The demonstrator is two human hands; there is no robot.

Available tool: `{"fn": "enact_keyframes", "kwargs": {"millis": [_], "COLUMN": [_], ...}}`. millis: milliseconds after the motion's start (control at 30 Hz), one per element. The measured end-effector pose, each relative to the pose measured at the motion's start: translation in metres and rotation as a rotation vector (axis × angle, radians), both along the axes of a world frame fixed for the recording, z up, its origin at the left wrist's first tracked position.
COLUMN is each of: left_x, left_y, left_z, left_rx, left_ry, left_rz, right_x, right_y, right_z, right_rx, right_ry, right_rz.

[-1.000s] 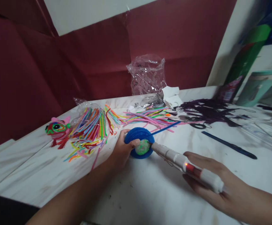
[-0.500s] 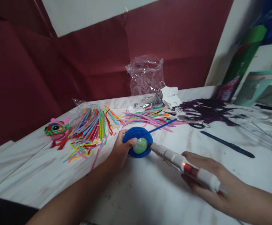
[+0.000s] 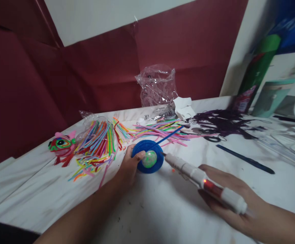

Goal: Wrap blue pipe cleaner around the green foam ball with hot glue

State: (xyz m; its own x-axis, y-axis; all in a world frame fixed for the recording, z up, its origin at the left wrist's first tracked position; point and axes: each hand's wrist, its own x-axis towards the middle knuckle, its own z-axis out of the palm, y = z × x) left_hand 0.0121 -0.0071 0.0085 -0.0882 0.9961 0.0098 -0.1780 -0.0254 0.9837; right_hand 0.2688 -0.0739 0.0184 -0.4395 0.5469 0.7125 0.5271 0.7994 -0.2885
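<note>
My left hand (image 3: 132,166) pinches a round disc of coiled blue pipe cleaner (image 3: 139,149) at its left side, thumb across the front. A clear dome (image 3: 149,159) with green markings bulges from the disc's centre. From the coil a loose blue pipe cleaner end (image 3: 171,134) sticks out up and to the right. My right hand (image 3: 228,196) is wrapped around a white pen-shaped hot glue gun (image 3: 188,169) with a lit orange light. Its dark nozzle is right beside the disc's right rim; whether they touch I cannot tell.
Many coloured pipe cleaners (image 3: 99,135) lie behind and left of the disc, near a pink and green animal figure (image 3: 62,145). Dark purple strands (image 3: 220,122), black-handled scissors (image 3: 212,138) and a dark blue strip (image 3: 245,159) lie right. A clear plastic bag (image 3: 157,88) stands behind.
The blue disc has tilted to face me more, and its loose end has shifted left. The glue gun's nozzle has stayed close to the rim.
</note>
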Motion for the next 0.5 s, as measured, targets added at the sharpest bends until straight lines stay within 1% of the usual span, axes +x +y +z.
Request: {"fn": "enact_keyframes", "kwargs": {"millis": [67,167,233,300,367,433,500], "left_x": [-0.002,-0.005,-0.006,-0.005,-0.004,-0.002,-0.002], "left_y": [0.002,0.003,0.002,-0.001,-0.004,-0.006,-0.008], "left_z": [-0.001,-0.002,-0.001,0.000,0.002,0.004,0.006], "left_rx": [0.003,0.001,-0.002,-0.005,-0.008,0.007,0.042], "left_ry": [-0.018,-0.035,-0.045,-0.052,-0.038,-0.007,0.045], "left_rz": [0.015,0.040,0.045,0.039,0.032,0.030,0.034], "right_x": [0.006,0.013,0.014,0.014,0.015,0.017,0.019], "right_y": [0.010,0.029,0.039,0.046,0.048,0.044,0.037], "right_z": [-0.003,-0.011,-0.019,-0.027,-0.031,-0.028,-0.018], "right_rx": [0.000,-0.015,-0.013,-0.043,-0.075,-0.085,-0.060], "right_ry": [-0.043,-0.269,-0.409,-0.505,-0.559,-0.590,-0.492], "right_rz": [-0.038,-0.172,-0.221,-0.220,-0.205,-0.172,-0.142]}}
